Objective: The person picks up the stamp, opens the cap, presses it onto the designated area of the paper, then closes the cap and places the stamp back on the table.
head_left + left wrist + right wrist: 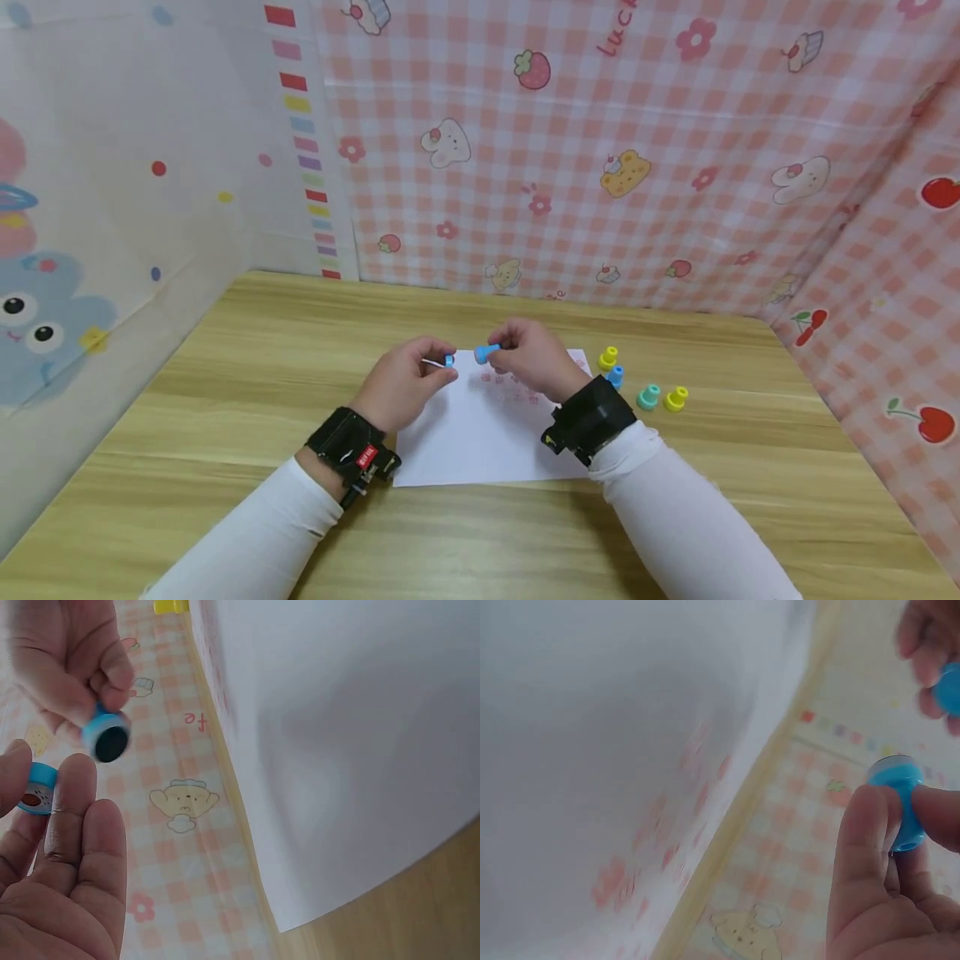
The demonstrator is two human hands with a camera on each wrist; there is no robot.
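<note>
My right hand (534, 360) pinches a blue toy stamp (900, 799) between thumb and fingers over the far part of the white paper (465, 442). In the left wrist view the stamp's dark round face is bare and tilts toward that camera. My left hand (401, 383) holds a small blue cap (39, 787) between thumb and fingertips, a printed picture on its end. A short gap separates the cap from the stamp. Rows of red stamped marks (517, 387) show on the paper, partly hidden by my right hand.
Right of the paper stand several more stamps: a yellow one (608, 358), a blue one (615, 377) partly behind my right wrist, a teal one (648, 397) and another yellow one (677, 399). Patterned cloth (570, 208) hangs along the wooden table's (247, 375) back edge.
</note>
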